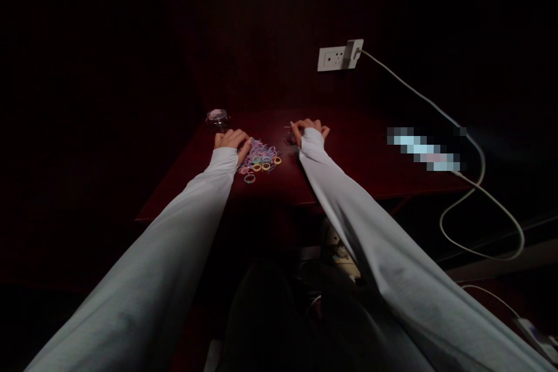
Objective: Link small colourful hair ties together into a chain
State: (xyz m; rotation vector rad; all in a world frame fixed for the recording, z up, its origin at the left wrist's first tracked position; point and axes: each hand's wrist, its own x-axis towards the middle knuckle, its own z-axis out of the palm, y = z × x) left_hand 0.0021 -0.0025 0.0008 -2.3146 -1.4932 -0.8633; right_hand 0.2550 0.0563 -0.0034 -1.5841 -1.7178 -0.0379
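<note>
A pile of small pastel hair ties (260, 154), mostly purple with some yellow, green and pink rings, lies on the dark red table (349, 171). My left hand (232, 139) rests against the pile's left side, fingers curled and thumb close to the fingertips; whatever is between them is too small to name. To the right of the pile, my right hand (310, 129) is closed in a pinch near the tabletop. A thin pale bit shows by its fingertips, its kind unclear. Under these fingers lies a small dark cluster (289, 139), hard to make out.
A clear round jar (217, 118) with something pink on top stands behind my left hand. On the wall, a white socket (332, 58) holds a charger (353, 52). Its white cable (418, 93) runs to a blurred-out object (422, 150) at the table's right and loops past the edge.
</note>
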